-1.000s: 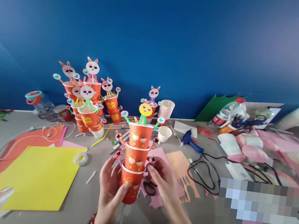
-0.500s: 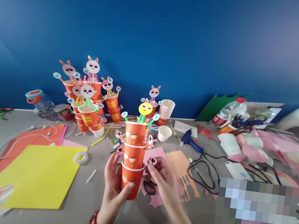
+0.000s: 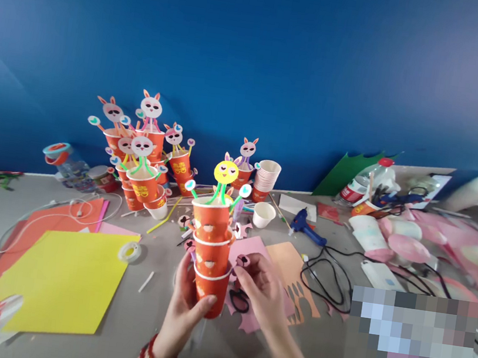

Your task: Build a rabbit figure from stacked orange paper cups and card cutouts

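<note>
My left hand is wrapped round the lowest of three nested red paper cups, held above the table in front of me. The stack leans slightly left. From the top cup rise green stems bearing a yellow smiling paper face with ears, and two white discs with blue hearts, one on each side. At the right side of the stack, my right hand pinches a small pink paper disc with a dark heart. Whether the disc is fixed to the bottom cup is hard to see.
Scissors lie on pink paper behind my right hand. Rabbit-faced cup stacks stand back left, with yellow paper and a tape roll nearer. A blue glue gun with black cable is at right.
The top of the cup stack has tipped to the left and its yellow face has shifted with it. Both hands keep their hold, with the right hand almost still.
</note>
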Motion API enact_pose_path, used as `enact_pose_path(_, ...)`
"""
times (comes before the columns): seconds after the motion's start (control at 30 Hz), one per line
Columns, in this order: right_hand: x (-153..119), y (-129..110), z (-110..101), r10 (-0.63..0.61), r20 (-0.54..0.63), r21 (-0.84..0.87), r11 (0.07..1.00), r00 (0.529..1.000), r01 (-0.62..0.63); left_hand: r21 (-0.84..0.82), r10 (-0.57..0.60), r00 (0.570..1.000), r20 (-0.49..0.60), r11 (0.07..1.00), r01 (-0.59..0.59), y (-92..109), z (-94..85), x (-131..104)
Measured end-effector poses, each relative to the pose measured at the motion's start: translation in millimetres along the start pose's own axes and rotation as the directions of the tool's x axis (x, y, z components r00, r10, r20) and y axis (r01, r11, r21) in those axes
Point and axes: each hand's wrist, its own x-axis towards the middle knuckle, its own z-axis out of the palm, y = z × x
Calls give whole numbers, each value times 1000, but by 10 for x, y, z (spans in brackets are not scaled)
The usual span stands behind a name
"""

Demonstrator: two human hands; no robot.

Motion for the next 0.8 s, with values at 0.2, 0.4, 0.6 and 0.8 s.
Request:
enact_pose_path(0.2,-139,-15,12,-226,150,-183,951,963,251,-159,-61,997,45,985,68,-24,-166,44)
enact_pose_path(0.4,-219,-118,95,-382,359,-219,853,852,474,-393,-218,963,157,881,263,73,-137,96)
enact_pose_path(0.6,-211,-130,87,-393,377,-189,854,839,484,-441,-269,938,219,830,342,146,-68,110)
enact_pose_path(0.8,-230,-113,112,-389,315,-201,864,866,461,-391,-128,988,85,908,151,4,-120,84)
